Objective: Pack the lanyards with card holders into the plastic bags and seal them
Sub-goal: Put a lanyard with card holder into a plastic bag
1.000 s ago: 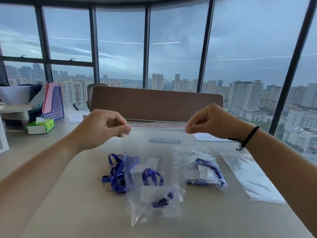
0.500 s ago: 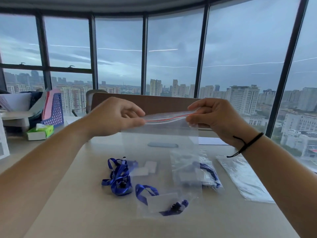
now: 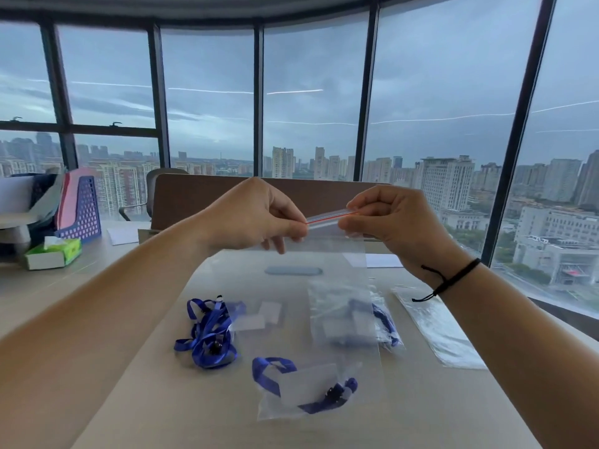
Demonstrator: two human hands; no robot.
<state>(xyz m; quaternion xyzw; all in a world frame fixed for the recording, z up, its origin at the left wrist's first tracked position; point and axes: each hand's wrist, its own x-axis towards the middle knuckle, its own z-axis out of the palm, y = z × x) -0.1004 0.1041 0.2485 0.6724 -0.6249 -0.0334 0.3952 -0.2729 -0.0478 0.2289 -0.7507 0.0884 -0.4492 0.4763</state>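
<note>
clear plastic bag point(image 3: 327, 319) hangs in the air above the table point(image 3: 129, 367), held up by its top edge. the left hand point(image 3: 256, 218) pinches the red-lined zip strip point(image 3: 327, 218) between thumb and curled fingers at the strip's left end, and the right hand point(image 3: 392, 222) pinches the same strip just to the right, fingers curled tight on it. a black cord point(image 3: 453, 280) circles the right wrist. down in the bottom of the bag sits a blue lanyard with its card holder point(image 3: 304, 387). behind the bag on the table, to its left, a loose pile of blue lanyards point(image 3: 207, 335) lies bunched; to its right a packed bag point(image 3: 385, 322), then a flat stack of empty bags point(image 3: 437, 332). far left of the bag stand a tissue box point(image 3: 53, 252) and a blue file rack point(image 3: 79, 209).
</note>
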